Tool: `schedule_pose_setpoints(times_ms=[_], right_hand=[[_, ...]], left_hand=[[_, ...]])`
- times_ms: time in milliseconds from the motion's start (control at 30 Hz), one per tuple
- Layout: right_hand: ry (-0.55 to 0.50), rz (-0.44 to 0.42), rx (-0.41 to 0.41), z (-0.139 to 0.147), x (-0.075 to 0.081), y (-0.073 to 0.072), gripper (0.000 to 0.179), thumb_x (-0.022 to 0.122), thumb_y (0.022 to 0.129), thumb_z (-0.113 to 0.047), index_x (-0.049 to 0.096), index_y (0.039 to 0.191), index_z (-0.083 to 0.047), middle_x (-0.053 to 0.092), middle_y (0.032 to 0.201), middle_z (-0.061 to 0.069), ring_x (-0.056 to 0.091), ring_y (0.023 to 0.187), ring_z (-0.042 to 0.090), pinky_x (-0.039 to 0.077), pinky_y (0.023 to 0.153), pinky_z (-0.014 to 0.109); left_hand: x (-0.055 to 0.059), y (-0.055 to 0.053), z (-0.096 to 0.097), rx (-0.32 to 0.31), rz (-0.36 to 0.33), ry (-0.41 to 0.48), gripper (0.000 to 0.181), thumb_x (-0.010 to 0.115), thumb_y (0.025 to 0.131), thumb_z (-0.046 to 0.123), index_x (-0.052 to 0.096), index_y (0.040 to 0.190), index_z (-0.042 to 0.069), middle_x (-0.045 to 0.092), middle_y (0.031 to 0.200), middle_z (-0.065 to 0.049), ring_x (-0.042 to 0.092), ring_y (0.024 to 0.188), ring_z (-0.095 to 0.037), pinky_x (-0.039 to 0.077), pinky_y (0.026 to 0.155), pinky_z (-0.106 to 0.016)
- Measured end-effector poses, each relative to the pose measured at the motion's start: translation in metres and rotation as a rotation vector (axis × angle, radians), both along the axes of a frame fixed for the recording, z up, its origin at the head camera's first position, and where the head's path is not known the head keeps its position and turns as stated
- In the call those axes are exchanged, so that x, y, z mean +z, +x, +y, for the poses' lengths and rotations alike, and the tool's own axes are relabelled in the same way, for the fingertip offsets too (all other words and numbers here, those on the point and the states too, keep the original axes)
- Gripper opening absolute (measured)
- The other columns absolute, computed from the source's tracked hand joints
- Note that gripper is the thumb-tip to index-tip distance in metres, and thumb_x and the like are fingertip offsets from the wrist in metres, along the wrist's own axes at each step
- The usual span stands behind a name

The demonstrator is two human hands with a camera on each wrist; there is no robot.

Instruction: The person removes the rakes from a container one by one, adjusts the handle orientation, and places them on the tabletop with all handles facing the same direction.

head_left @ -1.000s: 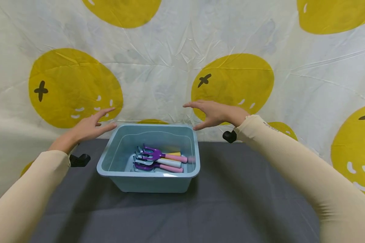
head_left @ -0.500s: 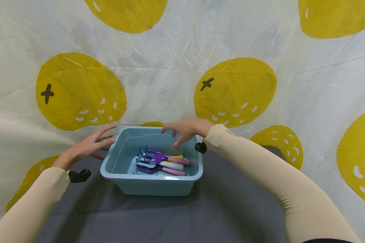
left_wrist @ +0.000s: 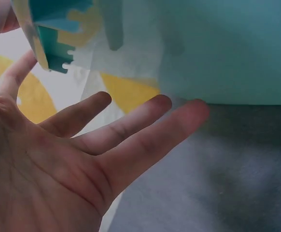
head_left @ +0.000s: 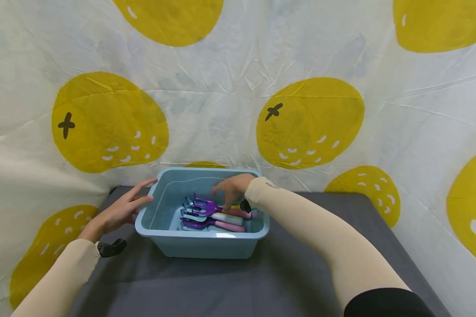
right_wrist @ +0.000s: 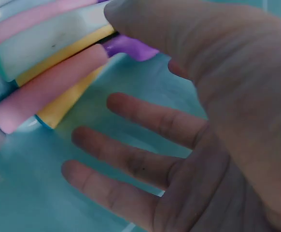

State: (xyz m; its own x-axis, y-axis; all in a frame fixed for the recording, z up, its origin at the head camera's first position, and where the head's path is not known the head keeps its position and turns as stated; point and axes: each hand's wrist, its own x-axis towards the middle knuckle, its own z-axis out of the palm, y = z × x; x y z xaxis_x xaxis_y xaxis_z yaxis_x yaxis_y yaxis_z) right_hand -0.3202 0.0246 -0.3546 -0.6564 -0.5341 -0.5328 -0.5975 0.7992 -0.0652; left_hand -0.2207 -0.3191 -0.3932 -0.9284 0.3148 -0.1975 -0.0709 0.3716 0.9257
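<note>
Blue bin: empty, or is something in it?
Not empty. The blue bin holds several toy garden tools with purple heads and pink, white and yellow handles; the right hand reaches in.

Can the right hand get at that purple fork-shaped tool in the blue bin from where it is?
Probably yes. The right hand is already down inside the open-topped blue bin, fingers spread just above the purple fork-shaped tool, which lies on top of the pile. Nothing covers it.

Long beige ribbed sleeves, black wrist-mounted cameras, bare hands.
</note>
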Motion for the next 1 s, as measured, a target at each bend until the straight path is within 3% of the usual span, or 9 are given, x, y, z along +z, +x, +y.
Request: schedule_pose_setpoints(times_ms=[233, 333, 467, 767, 1000], right_hand=[[0.010, 0.019, -0.024, -0.001, -0.023, -0.002, 0.050, 0.079, 0.089, -0.036, 0.061, 0.136, -0.042, 0.060, 0.133, -0.008, 0.053, 0.108, 0.023, 0.050, 0.085, 0.041], [0.004, 0.037, -0.004, -0.002, -0.029, -0.002, 0.035, 0.075, 0.093, -0.029, 0.068, 0.126, -0.038, 0.064, 0.116, -0.008, 0.056, 0.099, 0.022, 0.051, 0.075, 0.038], [-0.016, 0.044, 0.031, -0.004, -0.037, -0.004, 0.022, 0.070, 0.096, -0.020, 0.073, 0.114, -0.033, 0.065, 0.100, -0.006, 0.060, 0.088, 0.020, 0.052, 0.068, 0.036], [-0.061, -0.011, 0.026, -0.007, -0.044, -0.011, 0.012, 0.072, 0.096, -0.016, 0.074, 0.103, -0.026, 0.067, 0.086, -0.001, 0.063, 0.068, 0.017, 0.052, 0.057, 0.030], [-0.076, -0.007, 0.048, -0.011, -0.051, -0.011, 0.011, 0.075, 0.094, -0.016, 0.075, 0.105, -0.020, 0.068, 0.079, 0.000, 0.066, 0.067, 0.018, 0.052, 0.055, 0.029]], left_hand=[[-0.010, 0.006, 0.002, 0.038, -0.011, 0.087, 0.069, 0.051, 0.107, 0.040, 0.014, 0.165, 0.031, 0.045, 0.134, -0.035, 0.068, 0.078, -0.032, 0.059, 0.075, -0.056], [-0.015, 0.008, 0.002, 0.022, 0.004, 0.125, 0.066, 0.048, 0.109, 0.038, 0.014, 0.165, 0.031, 0.037, 0.144, -0.033, 0.067, 0.091, -0.031, 0.058, 0.080, -0.055], [-0.020, 0.009, 0.003, -0.013, 0.024, 0.188, 0.063, 0.044, 0.111, 0.034, 0.012, 0.165, 0.031, 0.015, 0.162, -0.024, 0.057, 0.117, -0.036, 0.055, 0.090, -0.055], [-0.024, 0.008, 0.004, -0.013, 0.013, 0.224, 0.061, 0.041, 0.111, 0.035, 0.010, 0.165, 0.033, 0.012, 0.164, -0.023, 0.045, 0.127, -0.051, 0.053, 0.091, -0.057], [-0.029, 0.009, 0.002, -0.001, 0.000, 0.230, 0.062, 0.041, 0.111, 0.037, 0.009, 0.165, 0.034, 0.011, 0.165, -0.022, 0.039, 0.131, -0.054, 0.053, 0.090, -0.056]])
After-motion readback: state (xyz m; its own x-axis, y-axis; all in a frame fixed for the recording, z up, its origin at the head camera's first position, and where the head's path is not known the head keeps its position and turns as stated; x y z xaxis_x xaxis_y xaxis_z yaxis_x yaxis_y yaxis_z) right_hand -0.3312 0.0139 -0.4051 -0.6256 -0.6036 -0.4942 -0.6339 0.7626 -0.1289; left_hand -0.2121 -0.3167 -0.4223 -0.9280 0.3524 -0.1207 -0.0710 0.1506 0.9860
